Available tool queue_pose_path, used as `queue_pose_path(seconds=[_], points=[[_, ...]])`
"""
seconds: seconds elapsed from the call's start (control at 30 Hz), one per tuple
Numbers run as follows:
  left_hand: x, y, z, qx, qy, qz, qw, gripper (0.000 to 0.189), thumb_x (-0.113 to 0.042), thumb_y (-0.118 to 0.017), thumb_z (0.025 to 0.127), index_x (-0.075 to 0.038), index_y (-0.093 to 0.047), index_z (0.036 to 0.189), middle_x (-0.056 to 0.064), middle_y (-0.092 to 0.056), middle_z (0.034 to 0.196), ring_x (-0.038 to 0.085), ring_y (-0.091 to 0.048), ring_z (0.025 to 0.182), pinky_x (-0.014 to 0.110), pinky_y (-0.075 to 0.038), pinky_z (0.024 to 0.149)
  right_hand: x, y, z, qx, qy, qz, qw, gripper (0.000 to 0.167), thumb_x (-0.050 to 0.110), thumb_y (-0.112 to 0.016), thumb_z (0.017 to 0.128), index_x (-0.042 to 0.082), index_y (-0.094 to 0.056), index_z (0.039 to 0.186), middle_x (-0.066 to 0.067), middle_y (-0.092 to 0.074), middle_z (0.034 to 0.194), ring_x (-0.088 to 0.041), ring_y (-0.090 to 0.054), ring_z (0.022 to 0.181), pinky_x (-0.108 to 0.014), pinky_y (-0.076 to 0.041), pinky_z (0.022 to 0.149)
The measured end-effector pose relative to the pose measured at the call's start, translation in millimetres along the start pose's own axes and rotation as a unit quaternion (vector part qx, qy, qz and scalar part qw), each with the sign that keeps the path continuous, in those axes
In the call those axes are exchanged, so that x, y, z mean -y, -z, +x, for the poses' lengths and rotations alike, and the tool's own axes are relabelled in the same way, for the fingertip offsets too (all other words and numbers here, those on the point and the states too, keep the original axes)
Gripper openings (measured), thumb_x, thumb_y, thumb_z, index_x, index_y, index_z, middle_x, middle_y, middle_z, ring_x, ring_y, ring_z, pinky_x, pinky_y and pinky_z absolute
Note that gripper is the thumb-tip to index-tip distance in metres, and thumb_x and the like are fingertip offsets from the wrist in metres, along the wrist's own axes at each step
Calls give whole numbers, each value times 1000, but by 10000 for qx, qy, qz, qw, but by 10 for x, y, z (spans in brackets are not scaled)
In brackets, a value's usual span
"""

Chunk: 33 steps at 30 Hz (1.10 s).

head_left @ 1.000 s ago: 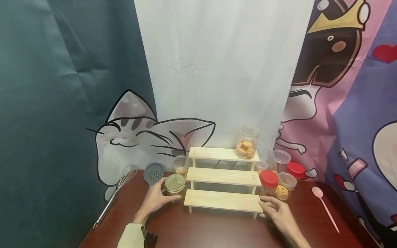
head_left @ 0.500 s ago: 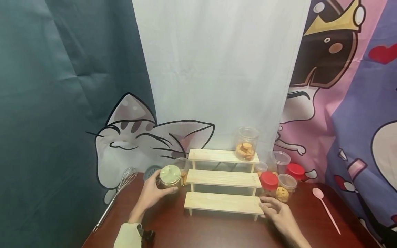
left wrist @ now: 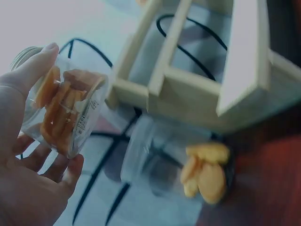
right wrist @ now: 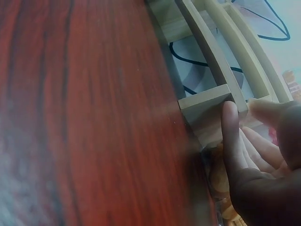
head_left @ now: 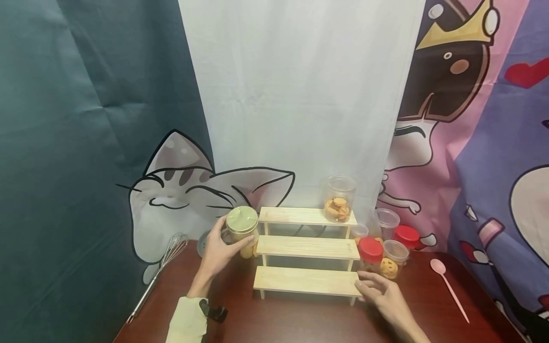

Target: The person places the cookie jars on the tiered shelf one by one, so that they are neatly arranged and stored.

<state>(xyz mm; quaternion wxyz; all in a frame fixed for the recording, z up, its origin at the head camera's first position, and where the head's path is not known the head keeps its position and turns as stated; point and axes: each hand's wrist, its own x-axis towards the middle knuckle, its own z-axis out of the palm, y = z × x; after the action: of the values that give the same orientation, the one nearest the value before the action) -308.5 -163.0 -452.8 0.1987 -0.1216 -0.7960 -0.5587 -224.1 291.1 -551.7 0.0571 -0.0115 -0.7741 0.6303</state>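
My left hand (head_left: 216,255) grips a clear cookie jar with a pale green lid (head_left: 242,220), lifted off the table beside the left end of a three-step wooden display rack (head_left: 306,247). Orange-brown cookies (left wrist: 70,110) show through its wall in the left wrist view, thumb on one side and fingers on the other. At the rack's right end, my right hand (head_left: 383,294) pinches the end of the lowest shelf (right wrist: 239,101) between thumb and finger. A clear jar of cookies (head_left: 340,202) stands on the top shelf, toward the right.
Behind the left hand stands another clear cookie tub (left wrist: 169,160). Several jars, some with red lids (head_left: 371,249), crowd the rack's right side. A whisk (head_left: 158,274) and a partly hidden grey slotted utensil (head_left: 202,244) lie left. A pink spoon (head_left: 448,286) lies far right.
The left hand has raised the green-lidded jar from beside the rack's lower left to about the height of the upper shelves. The right hand has stayed at the lowest shelf's end.
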Motion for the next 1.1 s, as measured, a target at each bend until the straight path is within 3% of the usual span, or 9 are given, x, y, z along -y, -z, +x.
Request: queue_pose_path(seconds=[0.33, 0.5, 0.83, 0.97, 1.1], points=[[-357, -512, 234, 268, -173, -484, 9983, 88, -39, -98, 81, -22, -54, 156, 3, -65, 149, 26, -56, 147, 54, -38, 129, -20, 18, 14, -14, -54, 59, 10000, 50, 13, -80, 99, -10, -62, 141, -25, -79, 113, -12, -80, 92, -30, -67, 80], [-451, -851, 338, 263, -199, -596, 9977, 92, -37, -97, 82, -18, -48, 157, 5, -64, 153, 27, -58, 147, 52, -43, 127, -23, 25, 13, 33, -69, 121, 9999, 51, 12, -79, 100, -11, -61, 142, -25, -79, 113, -12, -80, 92, -31, -67, 81], [-513, -1380, 492, 149, -613, -126, 9979, 85, -43, -97, 82, -24, -56, 154, 5, -53, 142, 20, -54, 134, 45, -47, 123, -40, 0, 24, 11, -159, 51, 9999, 51, 14, -81, 99, -8, -63, 141, -23, -80, 112, -14, -80, 91, -30, -67, 80], [-516, -1551, 514, 155, -683, 2, 9975, 85, -43, -94, 85, -17, -55, 156, 9, -55, 141, 24, -56, 135, 46, -50, 121, -48, 0, 15, 63, -87, 110, 9999, 51, 12, -80, 99, -10, -62, 141, -23, -80, 111, -13, -80, 91, -30, -67, 80], [-494, -1663, 519, 33, -673, 347, 9971, 92, -47, -89, 90, -11, -45, 162, 13, -56, 151, 31, -57, 143, 47, -49, 122, -43, -1, 8, 133, 54, 166, 9998, 51, 10, -78, 100, -12, -60, 142, -25, -79, 112, -12, -80, 92, -30, -67, 81]])
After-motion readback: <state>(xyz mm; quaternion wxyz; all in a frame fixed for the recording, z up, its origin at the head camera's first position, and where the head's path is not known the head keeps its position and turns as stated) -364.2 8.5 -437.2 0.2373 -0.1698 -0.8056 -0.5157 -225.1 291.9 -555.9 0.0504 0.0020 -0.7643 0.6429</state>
